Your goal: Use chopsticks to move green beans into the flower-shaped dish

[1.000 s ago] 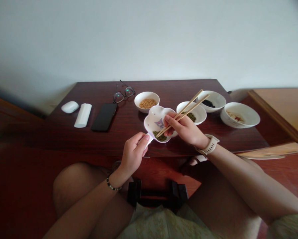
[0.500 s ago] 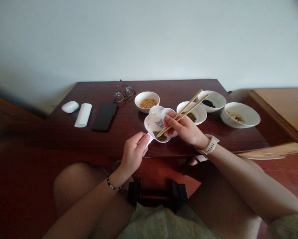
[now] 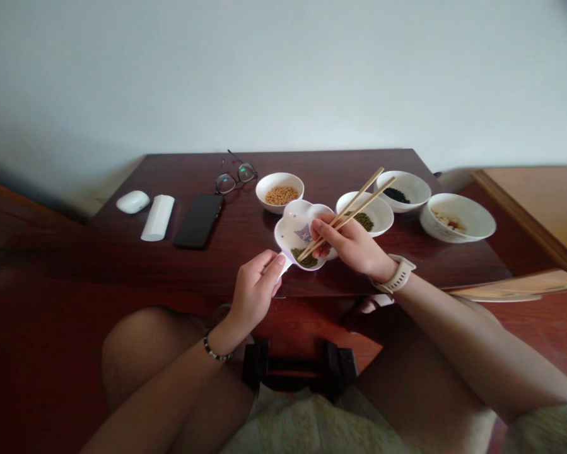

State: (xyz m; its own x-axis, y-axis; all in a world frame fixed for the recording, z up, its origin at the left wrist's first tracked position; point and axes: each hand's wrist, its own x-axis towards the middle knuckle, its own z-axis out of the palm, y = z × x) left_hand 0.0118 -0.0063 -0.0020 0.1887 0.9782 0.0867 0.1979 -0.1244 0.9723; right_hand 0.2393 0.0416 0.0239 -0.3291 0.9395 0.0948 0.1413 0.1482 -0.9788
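My left hand (image 3: 257, 287) grips the short handle of a white flower-shaped dish (image 3: 290, 227) with a cartoon figure printed inside. Small green beans (image 3: 302, 257) lie in the part of the dish closest to the handle. A pair of wooden chopsticks (image 3: 366, 198) is held in my right hand (image 3: 347, 243), their tips down among those beans. Just behind my right hand stands a white bowl (image 3: 382, 217) with more green beans. To the left of it is a white bowl of yellow beans (image 3: 281, 195).
On the right are a bowl of black beans (image 3: 399, 195) and a larger bowl (image 3: 475, 217) with pale pieces in it. Eyeglasses (image 3: 236, 180), a black phone (image 3: 198, 221), a white cylinder (image 3: 157, 217) and a white rounded object (image 3: 132, 202) lie on the left of the dark table (image 3: 179, 170).
Almost nothing differs. Both hands, the dish and the chopsticks keep the same place, with the chopstick tips still among the green beans.
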